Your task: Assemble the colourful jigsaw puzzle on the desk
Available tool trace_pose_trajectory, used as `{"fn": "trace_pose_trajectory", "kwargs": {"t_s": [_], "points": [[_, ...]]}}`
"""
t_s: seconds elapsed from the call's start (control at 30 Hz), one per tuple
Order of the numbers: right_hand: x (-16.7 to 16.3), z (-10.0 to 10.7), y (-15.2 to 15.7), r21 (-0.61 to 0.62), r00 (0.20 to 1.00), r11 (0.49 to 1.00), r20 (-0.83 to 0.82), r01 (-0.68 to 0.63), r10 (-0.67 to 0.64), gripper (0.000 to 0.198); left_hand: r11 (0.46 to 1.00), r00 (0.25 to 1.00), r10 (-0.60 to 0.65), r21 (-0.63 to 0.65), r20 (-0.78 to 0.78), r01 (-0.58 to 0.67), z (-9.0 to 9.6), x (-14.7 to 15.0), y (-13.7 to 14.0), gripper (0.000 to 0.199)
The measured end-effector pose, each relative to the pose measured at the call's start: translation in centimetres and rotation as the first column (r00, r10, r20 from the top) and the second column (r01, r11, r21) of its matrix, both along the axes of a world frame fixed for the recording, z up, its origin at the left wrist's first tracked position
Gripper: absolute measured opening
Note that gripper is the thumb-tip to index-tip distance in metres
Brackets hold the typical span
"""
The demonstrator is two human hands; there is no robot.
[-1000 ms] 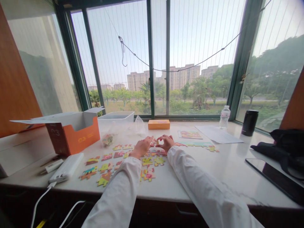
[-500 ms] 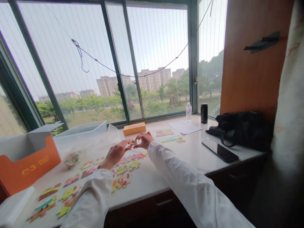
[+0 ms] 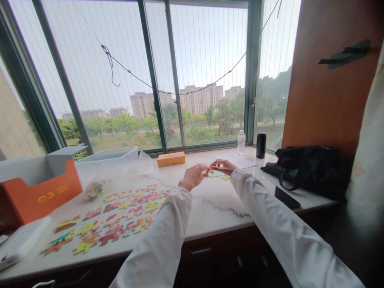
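Observation:
My left hand (image 3: 193,177) and my right hand (image 3: 225,166) meet over the far part of the counter, fingers pinched together. Between their fingertips is a small jigsaw puzzle piece, mostly covered by the fingers. Just beneath and beyond them lies a joined strip of puzzle (image 3: 219,175), pale green and yellow, partly hidden by my hands. To the left, several loose puzzle pieces (image 3: 113,219) are spread in rows, coloured pink, yellow, green and brown. My left sleeve covers the right end of those rows.
An orange box (image 3: 51,192), a white bin (image 3: 111,155) and clear plastic bags (image 3: 120,171) occupy the left. Further back is a small orange-yellow box (image 3: 171,159). On the right are a bottle (image 3: 241,142), a black cylinder (image 3: 261,146), a phone (image 3: 286,197) and a black bag (image 3: 309,172).
Both hands have moved right with the piece, from above the loose pieces to the joined strip. My view has turned slightly left, and more of the loose rows now show.

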State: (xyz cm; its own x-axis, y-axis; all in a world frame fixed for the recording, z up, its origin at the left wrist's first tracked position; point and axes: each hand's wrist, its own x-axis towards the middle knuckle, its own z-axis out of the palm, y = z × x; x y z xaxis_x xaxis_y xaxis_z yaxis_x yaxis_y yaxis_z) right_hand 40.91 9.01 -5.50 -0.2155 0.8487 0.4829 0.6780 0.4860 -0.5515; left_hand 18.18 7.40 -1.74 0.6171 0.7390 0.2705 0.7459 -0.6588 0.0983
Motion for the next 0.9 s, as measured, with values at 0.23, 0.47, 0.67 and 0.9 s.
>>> {"fn": "trace_pose_trajectory", "kwargs": {"t_s": [0.23, 0.47, 0.67, 0.9], "points": [[5.4, -5.9, 1.8, -0.073, 0.918, 0.915, 0.060, 0.396, -0.392, 0.023, 0.994, 0.997, 0.024, -0.109, 0.069, -0.016, -5.8, 5.6, 1.8, 0.032], [5.9, -8.3, 3.1, -0.172, 0.921, 0.906, 0.126, 0.387, -0.370, 0.019, 0.992, 0.995, 0.016, -0.128, 0.094, -0.004, -8.6, 6.5, 3.1, 0.030], [5.7, -8.4, 3.2, -0.232, 0.907, 0.877, 0.128, 0.420, -0.400, 0.018, 0.993, 0.993, -0.021, -0.109, 0.119, 0.034, -8.3, 7.0, 2.9, 0.034], [7.4, -6.2, 2.6, -0.284, 0.906, 0.861, 0.085, 0.422, -0.415, 0.031, 0.997, 0.975, -0.071, -0.024, 0.209, 0.077, -7.8, 7.5, 1.7, 0.041]]}}
